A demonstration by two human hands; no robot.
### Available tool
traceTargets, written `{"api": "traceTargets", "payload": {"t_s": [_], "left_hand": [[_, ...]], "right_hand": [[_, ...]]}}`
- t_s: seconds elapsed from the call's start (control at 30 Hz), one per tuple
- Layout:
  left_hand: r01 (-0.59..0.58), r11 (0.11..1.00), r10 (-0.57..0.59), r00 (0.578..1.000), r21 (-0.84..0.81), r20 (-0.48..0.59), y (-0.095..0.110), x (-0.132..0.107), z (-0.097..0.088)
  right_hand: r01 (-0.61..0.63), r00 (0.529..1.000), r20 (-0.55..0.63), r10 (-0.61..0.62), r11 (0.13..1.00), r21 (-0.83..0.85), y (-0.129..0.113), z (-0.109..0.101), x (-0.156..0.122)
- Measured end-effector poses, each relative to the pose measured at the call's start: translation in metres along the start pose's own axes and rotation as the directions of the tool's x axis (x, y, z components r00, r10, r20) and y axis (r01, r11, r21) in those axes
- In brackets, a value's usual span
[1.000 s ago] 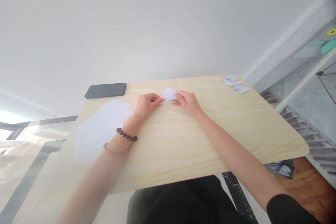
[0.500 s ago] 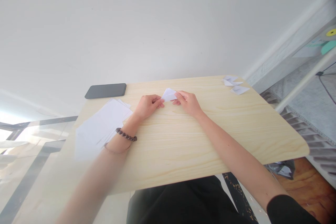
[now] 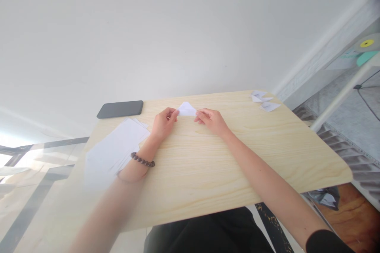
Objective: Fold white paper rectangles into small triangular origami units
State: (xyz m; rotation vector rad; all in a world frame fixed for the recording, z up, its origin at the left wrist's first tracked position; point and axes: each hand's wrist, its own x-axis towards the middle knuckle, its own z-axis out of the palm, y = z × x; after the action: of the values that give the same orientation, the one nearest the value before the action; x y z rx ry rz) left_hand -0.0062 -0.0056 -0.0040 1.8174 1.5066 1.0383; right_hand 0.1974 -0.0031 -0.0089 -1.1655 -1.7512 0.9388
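Note:
Between my hands is a small folded white paper (image 3: 187,109), held roughly level above the table with its peak pointing away from me. My left hand (image 3: 165,123) pinches its left corner between thumb and fingers. The right corner is pinched by my right hand (image 3: 213,120). A brown bead bracelet sits on my left wrist. To the left of my left hand lies a loose stack of white paper sheets (image 3: 115,148). Several folded paper pieces (image 3: 269,106) rest near the far right corner of the table.
A dark phone-like slab (image 3: 120,109) lies at the far left of the pale wooden table (image 3: 202,174). The white wall (image 3: 184,39) stands right behind the table. At the right are a white pole (image 3: 341,95) and a dark plastic bag (image 3: 325,197) below the edge.
The folded paper has turned from a slanted position to level, with its long edge towards me. My hands have moved slightly apart. The view has tilted a little upward.

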Motion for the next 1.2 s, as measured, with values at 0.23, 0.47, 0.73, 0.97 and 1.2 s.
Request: {"api": "traceTargets", "payload": {"t_s": [0.23,0.47,0.73,0.97,1.2], "left_hand": [[-0.06,0.997,0.063,0.995,-0.043,0.077,0.0049,-0.0035,-0.0014],[-0.042,0.997,0.048,0.993,-0.06,0.104,0.0041,-0.0035,-0.0022],[0.012,0.991,0.01,0.988,-0.137,0.156,0.0036,-0.0031,-0.0022],[0.028,0.986,0.003,0.982,-0.164,0.187,0.002,-0.0025,-0.0015],[-0.014,0.994,0.036,0.977,-0.106,0.21,0.0084,-0.0054,-0.0026]], "right_hand": [[-0.015,1.0,-0.002,0.015,0.999,-0.045,0.0001,0.0005,-0.0007],[-0.036,0.999,-0.025,0.036,0.999,-0.016,0.0013,0.0042,-0.0011],[-0.031,0.998,-0.053,0.028,0.998,-0.049,0.0,0.0041,-0.0018],[0.01,1.0,-0.016,-0.012,0.997,-0.071,-0.0003,0.002,-0.0018],[-0.024,0.999,-0.044,0.024,1.0,0.003,0.0008,0.0016,-0.0005]]}}
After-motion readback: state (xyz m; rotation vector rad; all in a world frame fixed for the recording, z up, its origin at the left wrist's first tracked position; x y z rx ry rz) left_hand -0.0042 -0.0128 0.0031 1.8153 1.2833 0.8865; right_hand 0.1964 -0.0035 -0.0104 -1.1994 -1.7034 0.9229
